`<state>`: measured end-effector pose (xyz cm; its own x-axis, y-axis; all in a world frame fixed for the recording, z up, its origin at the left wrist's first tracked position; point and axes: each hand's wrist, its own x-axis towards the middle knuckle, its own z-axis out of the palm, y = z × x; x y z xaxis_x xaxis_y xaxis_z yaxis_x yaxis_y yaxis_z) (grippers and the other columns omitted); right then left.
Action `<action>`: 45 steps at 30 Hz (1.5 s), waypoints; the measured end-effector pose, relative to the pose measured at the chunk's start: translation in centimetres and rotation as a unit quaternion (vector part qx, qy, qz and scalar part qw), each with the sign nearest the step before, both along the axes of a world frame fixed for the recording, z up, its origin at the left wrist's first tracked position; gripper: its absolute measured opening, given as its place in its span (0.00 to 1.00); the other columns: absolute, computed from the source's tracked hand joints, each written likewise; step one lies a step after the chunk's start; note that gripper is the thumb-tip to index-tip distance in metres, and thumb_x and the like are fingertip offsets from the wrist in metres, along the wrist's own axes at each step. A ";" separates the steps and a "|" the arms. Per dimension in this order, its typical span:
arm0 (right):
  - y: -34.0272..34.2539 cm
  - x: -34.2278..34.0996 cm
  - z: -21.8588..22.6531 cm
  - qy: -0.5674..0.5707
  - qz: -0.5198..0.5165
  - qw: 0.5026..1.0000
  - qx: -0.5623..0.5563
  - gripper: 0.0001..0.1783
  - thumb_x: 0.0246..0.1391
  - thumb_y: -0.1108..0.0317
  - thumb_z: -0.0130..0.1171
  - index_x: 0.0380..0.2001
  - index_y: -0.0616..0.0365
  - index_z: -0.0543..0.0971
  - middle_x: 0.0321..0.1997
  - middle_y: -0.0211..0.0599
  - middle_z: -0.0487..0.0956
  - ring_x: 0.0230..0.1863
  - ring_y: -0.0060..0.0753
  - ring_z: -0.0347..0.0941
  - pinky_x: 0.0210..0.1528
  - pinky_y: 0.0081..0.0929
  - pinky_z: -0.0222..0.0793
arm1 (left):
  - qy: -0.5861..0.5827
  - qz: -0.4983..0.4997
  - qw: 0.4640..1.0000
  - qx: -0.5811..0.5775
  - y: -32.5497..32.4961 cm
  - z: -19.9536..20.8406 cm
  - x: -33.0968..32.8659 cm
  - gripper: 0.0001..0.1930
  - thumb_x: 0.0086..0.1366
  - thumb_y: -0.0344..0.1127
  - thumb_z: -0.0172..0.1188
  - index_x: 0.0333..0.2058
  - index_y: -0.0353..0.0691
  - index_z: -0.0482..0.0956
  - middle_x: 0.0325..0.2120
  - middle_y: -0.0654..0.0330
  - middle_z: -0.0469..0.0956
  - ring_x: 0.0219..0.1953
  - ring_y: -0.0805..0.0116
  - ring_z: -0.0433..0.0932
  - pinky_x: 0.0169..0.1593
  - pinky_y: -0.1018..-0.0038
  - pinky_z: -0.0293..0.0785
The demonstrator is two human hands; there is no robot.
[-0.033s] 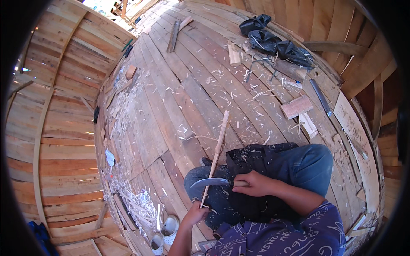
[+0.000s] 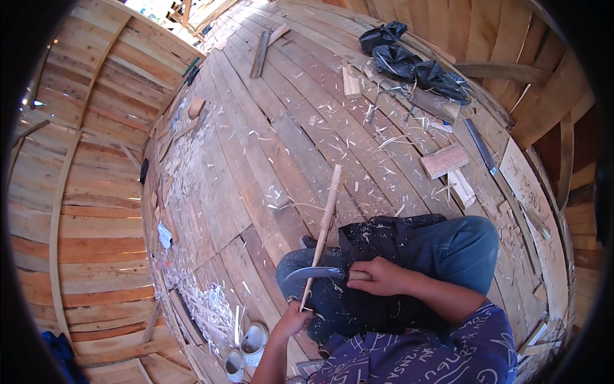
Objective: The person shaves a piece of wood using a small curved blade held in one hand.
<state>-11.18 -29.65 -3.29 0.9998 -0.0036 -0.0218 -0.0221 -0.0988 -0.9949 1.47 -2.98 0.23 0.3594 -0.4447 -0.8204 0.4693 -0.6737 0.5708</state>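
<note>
A long, thin wooden stick (image 2: 330,205) slants away from me, over my bent leg. Its near end is in my left hand (image 2: 293,319), fingers closed around it. My right hand (image 2: 377,276) grips the short wooden handle of a knife with a curved blade (image 2: 312,273). That blade lies across the stick a little beyond my left hand, its tip pointing left. The near part of the stick looks paler than the far part. Over my lap is a dark cloth (image 2: 374,240) sprinkled with shavings.
Shavings litter the plank floor (image 2: 249,166), heaped thickest at the left (image 2: 208,307). Light clogs (image 2: 254,338) stand at lower left. To the right are a wood block (image 2: 444,160), a dark long-bladed tool (image 2: 480,146) and black plastic bags (image 2: 419,67). Plank walls (image 2: 102,192) rise on both sides.
</note>
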 end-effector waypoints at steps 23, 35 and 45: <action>-1.3 0.4 1.5 0.062 0.075 0.995 0.005 0.15 0.55 0.59 0.62 0.28 0.62 0.76 0.20 0.35 0.75 0.25 0.19 0.68 0.28 0.29 0.66 | -0.061 -0.075 0.995 0.027 0.5 -1.3 0.3 0.11 0.52 0.29 0.56 0.13 0.37 0.71 0.09 0.65 0.67 0.11 0.76 0.65 0.17 0.76 0.57; -5.0 -0.2 -0.2 0.031 -0.387 0.881 0.270 0.13 0.62 0.60 0.53 0.25 0.53 0.69 0.13 0.21 0.65 0.10 0.14 0.58 0.12 0.15 0.53 | -0.019 -0.056 0.998 0.013 0.8 -1.0 0.2 0.10 0.52 0.24 0.54 0.15 0.40 0.65 0.11 0.67 0.61 0.11 0.78 0.61 0.15 0.78 0.52; 0.7 0.7 0.4 -0.042 -0.082 0.993 -0.069 0.15 0.49 0.62 0.66 0.35 0.62 0.77 0.18 0.43 0.73 0.19 0.36 0.73 0.23 0.30 0.66 | 0.184 -0.055 0.981 -0.017 1.6 -1.5 3.1 0.06 0.56 0.32 0.53 0.22 0.43 0.67 0.13 0.71 0.60 0.14 0.81 0.59 0.16 0.81 0.51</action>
